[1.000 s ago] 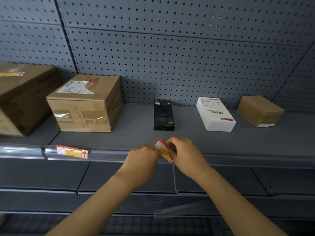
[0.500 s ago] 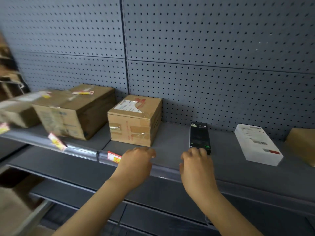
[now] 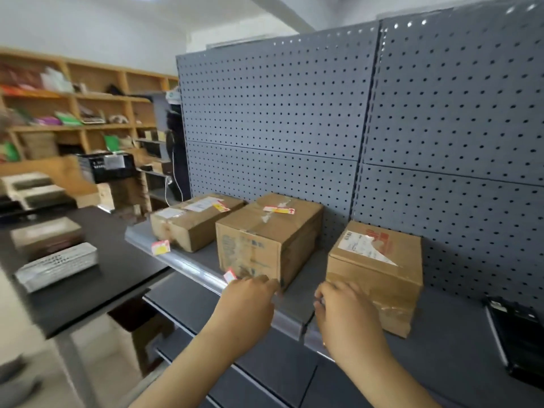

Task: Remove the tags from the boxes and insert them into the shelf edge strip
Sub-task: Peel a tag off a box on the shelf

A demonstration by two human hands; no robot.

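Note:
Three cardboard boxes stand on the grey shelf. The left box [image 3: 188,228] carries a red-yellow tag [image 3: 220,206] on top, and so does the middle box [image 3: 259,245], whose tag [image 3: 279,210] lies flat. The right box [image 3: 379,269] shows only a white shipping label. Two tags sit in the shelf edge strip [image 3: 191,262]: one [image 3: 160,247] below the left box and one [image 3: 230,275] below the middle box. My left hand [image 3: 250,301] rests at the strip just right of that tag and holds nothing. My right hand [image 3: 344,316] hovers empty at the shelf edge in front of the right box.
A black device [image 3: 515,337] lies on the shelf at the far right. A black table [image 3: 117,278] with metal trays stands close on the left. Wooden shelves with goods fill the back left. A grey pegboard wall backs the shelf.
Both hands let go of the tag they held at the strip and moved left along the shelf edge. The view swung left, bringing the left boxes and the table into sight.

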